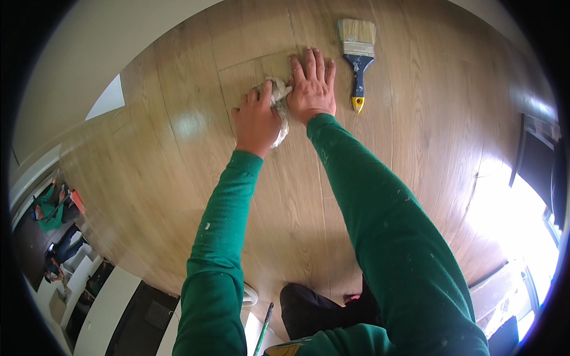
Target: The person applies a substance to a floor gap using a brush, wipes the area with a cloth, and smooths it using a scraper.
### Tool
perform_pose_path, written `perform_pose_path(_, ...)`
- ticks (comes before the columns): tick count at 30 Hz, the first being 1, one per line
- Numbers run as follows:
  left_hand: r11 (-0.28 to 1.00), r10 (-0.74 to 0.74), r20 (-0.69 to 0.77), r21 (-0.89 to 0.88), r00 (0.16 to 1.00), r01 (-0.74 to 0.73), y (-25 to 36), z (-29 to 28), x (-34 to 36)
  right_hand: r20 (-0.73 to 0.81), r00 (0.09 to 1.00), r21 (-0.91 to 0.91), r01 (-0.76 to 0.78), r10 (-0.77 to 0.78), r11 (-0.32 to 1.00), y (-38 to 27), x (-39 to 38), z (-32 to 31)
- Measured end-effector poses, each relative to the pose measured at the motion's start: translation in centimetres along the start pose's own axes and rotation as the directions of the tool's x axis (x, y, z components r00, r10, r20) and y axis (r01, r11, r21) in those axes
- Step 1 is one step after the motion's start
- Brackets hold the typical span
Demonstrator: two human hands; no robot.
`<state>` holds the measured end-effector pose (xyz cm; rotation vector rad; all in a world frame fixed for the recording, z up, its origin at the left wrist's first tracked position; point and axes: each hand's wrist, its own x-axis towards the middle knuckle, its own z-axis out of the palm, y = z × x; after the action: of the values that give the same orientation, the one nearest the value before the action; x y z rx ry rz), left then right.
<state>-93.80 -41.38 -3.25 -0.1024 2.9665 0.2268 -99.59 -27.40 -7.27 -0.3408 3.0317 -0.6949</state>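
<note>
My left hand (257, 120) is closed around a crumpled whitish rag (280, 121), pressing it onto the wood-plank floor (196, 148). Part of the rag lies hidden under the palm and fingers. Close beside it on the right, my right hand (312, 92) rests flat on the planks, fingers stretched out and spread. Its thumb side is next to the edge of the rag. To the right of that hand lies a wide paintbrush (358, 62), bristles pointing away from me, with a dark blue handle ending in a yellow tip. No hand touches the brush.
A pale wall (71, 65) curves along the far left. Other people (50, 210) in work clothes are at the left edge, beyond an opening. Bright light falls from a window (534, 219) at the right. A green stick (263, 332) is near my knee (303, 308).
</note>
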Motion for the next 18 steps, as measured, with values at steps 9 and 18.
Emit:
perform_pose_path(9,1.0,0.001,-0.03,0.011,1.0,0.0,0.0,-0.3,0.9,0.059,0.998,-0.015,-0.021,0.022,1.0,-0.5,0.1,-0.6)
perform_pose_path(18,1.0,-0.003,0.006,0.006,1.0,0.003,0.4,-0.4,0.2,0.044,0.999,-0.063,-0.015,0.018,0.998,-0.5,0.2,-0.6)
